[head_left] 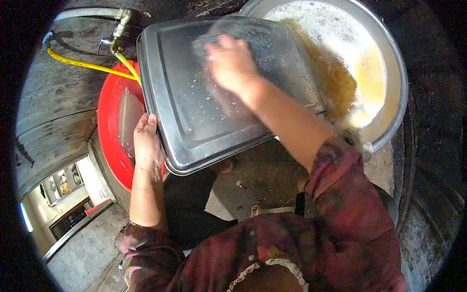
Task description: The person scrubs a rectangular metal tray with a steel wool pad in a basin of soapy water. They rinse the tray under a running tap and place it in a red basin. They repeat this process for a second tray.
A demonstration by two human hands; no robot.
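A rectangular metal tray [189, 107] is tilted, its flat underside up, and its far right end reaches over a large metal basin [396, 63] of foamy, yellow-brown water. My left hand [147, 143] is closed on the tray's left rim, thumb on top and the other fingers mostly hidden beneath. On the upper part of the tray, my right hand [231, 65] presses a grey scouring pad [203, 45], both smeared by motion. Water drops, faint suds and a small green scrap [197, 74] dot the metal.
To the left, partly under the tray, stands a red basin [108, 121] with a pale flat piece [130, 119] in it. A yellow hose [87, 66] runs into it beside a tap [116, 36]. A dark wall closes off the right. Concrete floor [258, 180] shows below the tray.
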